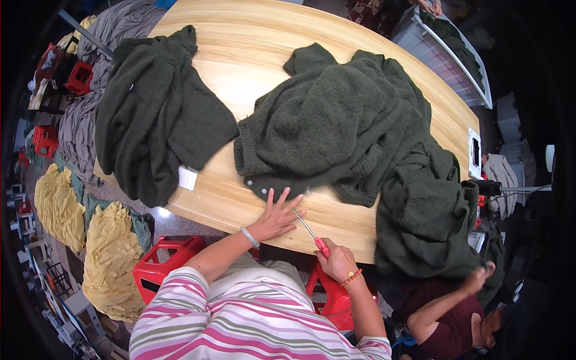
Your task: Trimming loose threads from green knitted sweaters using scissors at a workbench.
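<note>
A dark green knitted garment [324, 114] lies bunched on the wooden table in front of me, with small pale buttons or snaps [264, 191] along its near edge. My left hand [278, 217] is spread with its fingertips at that edge; a bracelet circles the wrist. My right hand [336, 263] is closed around the red handle of a screwdriver-like tool [307, 224]. Its thin metal shaft points up and left, passing close to my left fingers. What its tip touches is too blurred to make out.
More dark green knits lie at left [156, 114] and right [420, 210], the latter hanging over the edge. A white card [187, 177] pokes from under the left pile. Red stools [165, 264] stand below the table [240, 60]. A co-worker [447, 318] handles fabric at lower right.
</note>
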A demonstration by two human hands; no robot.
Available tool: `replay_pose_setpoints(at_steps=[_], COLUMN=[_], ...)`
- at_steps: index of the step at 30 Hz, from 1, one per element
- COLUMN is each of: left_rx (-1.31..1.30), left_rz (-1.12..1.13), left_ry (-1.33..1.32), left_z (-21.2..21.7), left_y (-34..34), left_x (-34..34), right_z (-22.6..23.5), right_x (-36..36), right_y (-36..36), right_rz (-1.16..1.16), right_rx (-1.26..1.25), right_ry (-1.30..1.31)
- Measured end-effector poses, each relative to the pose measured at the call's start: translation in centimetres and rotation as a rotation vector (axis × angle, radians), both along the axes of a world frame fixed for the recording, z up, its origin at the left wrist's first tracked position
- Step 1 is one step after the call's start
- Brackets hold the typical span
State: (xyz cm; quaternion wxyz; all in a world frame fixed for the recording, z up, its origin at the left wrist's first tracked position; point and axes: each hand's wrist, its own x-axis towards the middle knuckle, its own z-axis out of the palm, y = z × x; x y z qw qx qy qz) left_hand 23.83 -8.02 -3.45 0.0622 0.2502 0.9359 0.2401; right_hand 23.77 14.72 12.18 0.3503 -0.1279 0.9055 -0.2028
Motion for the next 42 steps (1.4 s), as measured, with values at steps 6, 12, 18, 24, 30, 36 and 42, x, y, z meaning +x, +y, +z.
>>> replay_pose_setpoints(at_steps=[6, 12, 18, 24, 30, 36, 42], left_rx=[0.061, -0.068, -0.098, -0.103, -0.078, -0.078, 0.152], left_rz=[0.316, 0.311, 0.314, 0.306, 0.316, 0.29, 0.372], left_ry=[-0.009, 0.045, 0.022, 0.014, 0.003, 0.01, 0.077], left_z=[0.6, 0.1, -0.1, 0.0, 0.0, 1.0, 0.0], left_y=[-1.7, -2.7, -2.7, -2.7, -2.9, -2.9, -6.2], left_x=[1.7, 1.2, 1.0, 0.8, 0.8, 0.6, 1.2], right_z=[-0.6, -0.3, -1.2, -2.6, -3.0, -3.8, -3.5], right_x=[0.5, -0.6, -1.9, -3.8, -3.4, -3.2, -3.3], right_y=[-0.6, -2.1, -4.9, -7.1, -6.5, -8.2, -7.5], right_rz=[-0.032, -0.001, 0.046, 0.074, 0.066, 0.069, 0.061], right_rx=[-0.051, -0.058, 0.018, 0.008, 0.026, -0.039, -0.069], right_ry=[0.018, 0.001, 0.033, 0.066, 0.024, 0.037, 0.041])
